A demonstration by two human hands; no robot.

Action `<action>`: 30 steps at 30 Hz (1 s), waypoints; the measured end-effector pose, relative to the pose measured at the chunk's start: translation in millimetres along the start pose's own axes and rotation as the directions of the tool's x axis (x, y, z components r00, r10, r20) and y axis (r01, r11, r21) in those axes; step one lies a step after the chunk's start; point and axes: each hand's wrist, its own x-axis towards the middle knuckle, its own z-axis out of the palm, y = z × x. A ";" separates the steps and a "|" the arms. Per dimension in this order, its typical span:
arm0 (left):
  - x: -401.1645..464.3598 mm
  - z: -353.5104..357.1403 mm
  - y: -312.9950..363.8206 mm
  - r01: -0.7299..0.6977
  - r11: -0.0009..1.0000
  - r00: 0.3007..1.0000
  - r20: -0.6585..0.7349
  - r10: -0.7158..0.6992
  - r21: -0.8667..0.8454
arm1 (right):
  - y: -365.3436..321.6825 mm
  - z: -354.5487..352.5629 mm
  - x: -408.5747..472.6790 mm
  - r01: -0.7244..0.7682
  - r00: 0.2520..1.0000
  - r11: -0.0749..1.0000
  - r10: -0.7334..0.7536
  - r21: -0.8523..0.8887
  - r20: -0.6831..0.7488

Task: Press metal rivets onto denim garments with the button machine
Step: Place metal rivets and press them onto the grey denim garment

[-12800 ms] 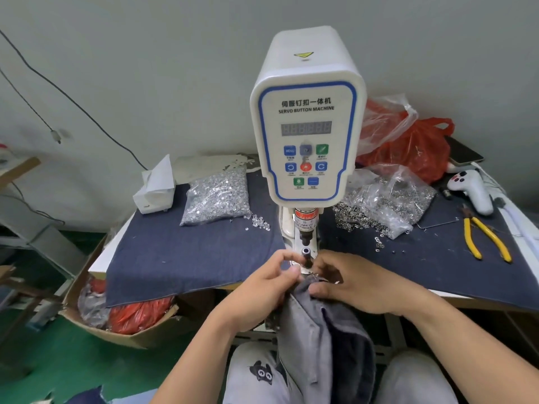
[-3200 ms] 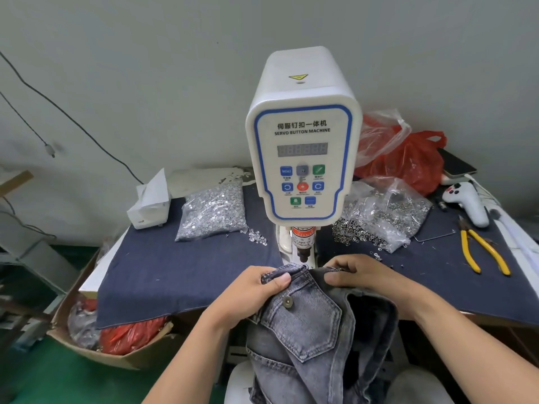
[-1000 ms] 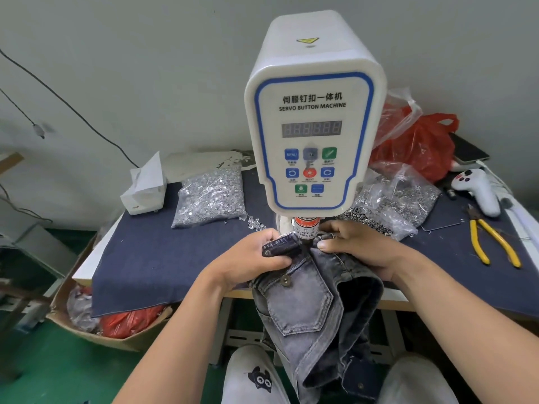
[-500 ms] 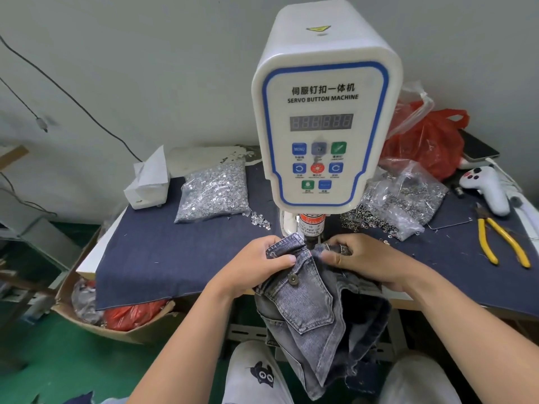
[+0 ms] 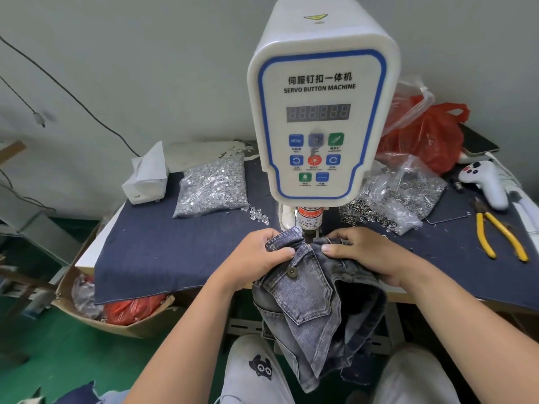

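The white servo button machine [image 5: 320, 112] stands at the table's middle, its punch tip [image 5: 308, 237] down on the upper edge of a grey denim garment [image 5: 303, 304]. My left hand [image 5: 256, 260] grips the denim's waistband left of the punch, thumb on top. My right hand [image 5: 364, 255] holds the fabric on the right, thumb pressed against it. A metal button [image 5: 291, 271] shows on the pocket flap below the punch. The rest of the garment hangs off the table over my lap.
A clear bag of silver rivets [image 5: 213, 188] lies left of the machine, a bag of ring parts [image 5: 399, 196] on the right. Yellow pliers [image 5: 501, 234], a white controller [image 5: 487, 182] and a red bag [image 5: 428, 135] sit far right. A tissue box [image 5: 145, 176] is back left.
Both hands have shifted the garment's top edge slightly, so the punch now meets the denim between them. The grip of each hand is unchanged.
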 end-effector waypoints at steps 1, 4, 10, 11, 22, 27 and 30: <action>0.9 -0.2 -0.1 -0.004 1.000 1.000 -0.009 0.004 0.015 | 0.1 0.2 0.1 -0.004 1.000 1.000 0.004 0.009 -0.002; 4.6 -1.7 -1.0 -0.001 0.997 0.999 -0.036 0.004 0.074 | 1.5 0.9 2.0 -0.021 1.000 0.999 0.022 0.027 -0.013; 3.9 -2.0 -8.9 -0.035 0.992 0.999 -0.026 0.039 0.121 | 5.7 -0.7 2.8 -0.043 0.999 0.998 0.044 0.050 -0.010; 3.1 -1.4 -10.2 -0.045 0.993 0.999 -0.018 0.047 0.109 | 7.2 -0.9 1.9 -0.038 0.999 0.998 0.039 0.055 -0.007; 2.0 -3.2 -12.4 -0.046 0.999 0.998 0.049 0.044 0.024 | 13.9 3.6 -0.5 0.004 1.000 0.998 -0.003 0.060 -0.011; -0.3 -6.6 -6.7 -0.038 0.998 0.994 0.108 0.033 0.045 | 12.5 7.4 -3.2 0.025 0.998 1.000 -0.023 0.019 -0.057; -2.5 -5.4 -6.5 -0.025 1.000 0.993 0.112 0.025 -0.008 | 10.2 8.8 -4.5 0.017 0.998 1.000 -0.017 0.005 -0.064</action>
